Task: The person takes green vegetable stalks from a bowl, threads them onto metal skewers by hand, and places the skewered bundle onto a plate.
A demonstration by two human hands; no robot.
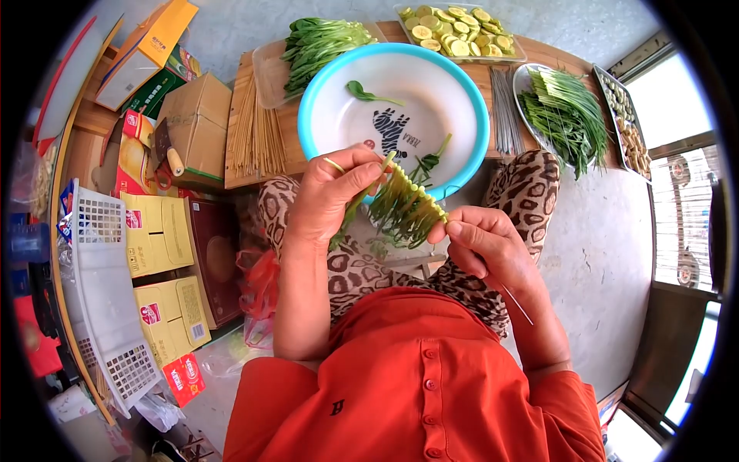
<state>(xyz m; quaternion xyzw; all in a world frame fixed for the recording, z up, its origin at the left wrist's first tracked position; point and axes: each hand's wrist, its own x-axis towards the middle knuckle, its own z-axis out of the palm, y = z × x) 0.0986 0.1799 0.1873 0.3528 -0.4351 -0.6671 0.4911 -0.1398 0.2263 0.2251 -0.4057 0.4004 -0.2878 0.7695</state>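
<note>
Between my two hands runs a thin skewer packed with green leafy stems point(406, 206), their leaves hanging down. My left hand point(339, 189) pinches a pale green stem at the skewer's left end, with more greens dangling below the fingers. My right hand point(489, 242) is closed on the skewer, whose metal end point(517, 305) sticks out below the palm. Just beyond the hands is a white basin with a blue rim point(308, 100), holding a loose leaf point(362, 92) and another sprig point(431, 158).
Wooden skewers point(258, 131), leafy greens point(323, 46), sliced squash point(462, 35), metal skewers point(506, 112) and a plate of long greens point(566, 115) lie on the table point(292, 146). Cardboard boxes point(192, 127) and a white basket point(112, 292) stand at left. A tray point(627, 131) sits far right.
</note>
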